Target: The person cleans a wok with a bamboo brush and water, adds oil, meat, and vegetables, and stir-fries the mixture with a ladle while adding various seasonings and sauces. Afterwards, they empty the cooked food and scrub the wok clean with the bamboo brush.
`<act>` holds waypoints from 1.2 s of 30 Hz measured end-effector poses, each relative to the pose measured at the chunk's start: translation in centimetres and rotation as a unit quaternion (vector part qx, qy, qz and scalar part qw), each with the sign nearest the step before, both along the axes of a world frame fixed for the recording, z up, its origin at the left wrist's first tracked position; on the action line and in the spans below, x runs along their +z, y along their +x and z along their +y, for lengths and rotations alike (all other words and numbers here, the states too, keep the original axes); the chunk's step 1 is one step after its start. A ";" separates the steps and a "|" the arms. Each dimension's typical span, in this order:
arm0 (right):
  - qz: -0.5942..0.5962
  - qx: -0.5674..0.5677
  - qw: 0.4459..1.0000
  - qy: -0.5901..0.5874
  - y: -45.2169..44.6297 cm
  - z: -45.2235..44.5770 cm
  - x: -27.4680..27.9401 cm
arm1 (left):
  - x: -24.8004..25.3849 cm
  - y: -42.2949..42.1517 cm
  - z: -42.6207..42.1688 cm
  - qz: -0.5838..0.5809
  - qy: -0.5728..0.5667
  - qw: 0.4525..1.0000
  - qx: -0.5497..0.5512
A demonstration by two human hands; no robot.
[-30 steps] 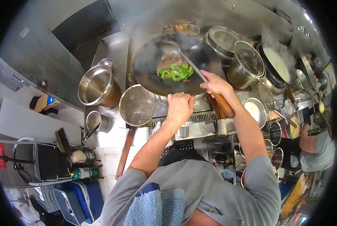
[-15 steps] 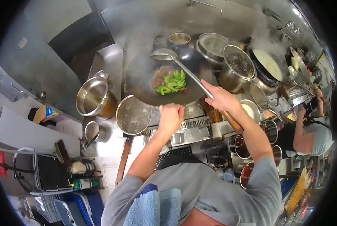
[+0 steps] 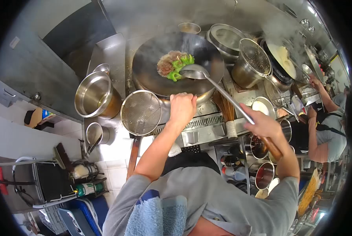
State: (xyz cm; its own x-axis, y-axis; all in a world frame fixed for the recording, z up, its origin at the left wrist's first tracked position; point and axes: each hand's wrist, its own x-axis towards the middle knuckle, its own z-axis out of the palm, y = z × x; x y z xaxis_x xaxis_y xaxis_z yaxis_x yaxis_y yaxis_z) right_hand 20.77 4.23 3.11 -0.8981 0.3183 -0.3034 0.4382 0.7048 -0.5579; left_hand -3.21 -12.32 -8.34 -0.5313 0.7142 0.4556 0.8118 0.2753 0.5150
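Note:
My right hand [image 3: 261,123] is wrapped round the long ladle [image 3: 228,96], near where its metal shaft meets the wooden handle. The ladle's bowl [image 3: 194,72] hangs over the wok, at the right edge of the food. My left hand [image 3: 182,105] is closed at the near rim of the large dark wok [image 3: 205,51]; the part it grips is hidden under the fingers. In the wok lie bright green vegetable pieces [image 3: 175,74] and browned slices that look like meat [image 3: 167,63], with steam above.
Left of my left hand rests a round mesh strainer [image 3: 141,113], beside a tall metal pot [image 3: 97,96]. A bamboo brush [image 3: 226,110] stands right of the wok. Further right are a pot with a strainer [image 3: 250,72] and a steaming pan [image 3: 281,59]. Another person [image 3: 327,137] works at far right.
The wok has tilted and its dark inside shows more clearly. My ladle has swung down from the wok's far side to the food, and my right hand has moved right and toward me.

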 end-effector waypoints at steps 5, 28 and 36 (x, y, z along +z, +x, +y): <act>0.061 -0.199 0.959 -0.193 -1.5 -3.1 -3.2 | 0.5 -0.8 1.0 -0.009 -0.001 1.000 -0.002; 0.206 -0.358 0.903 -0.118 -21.7 22.9 -9.8 | 4.7 3.9 -3.7 -0.054 0.003 0.998 -0.040; 0.298 -0.367 0.814 -0.336 -21.6 23.9 -9.7 | 2.6 4.6 -7.4 -0.143 -0.027 0.989 -0.007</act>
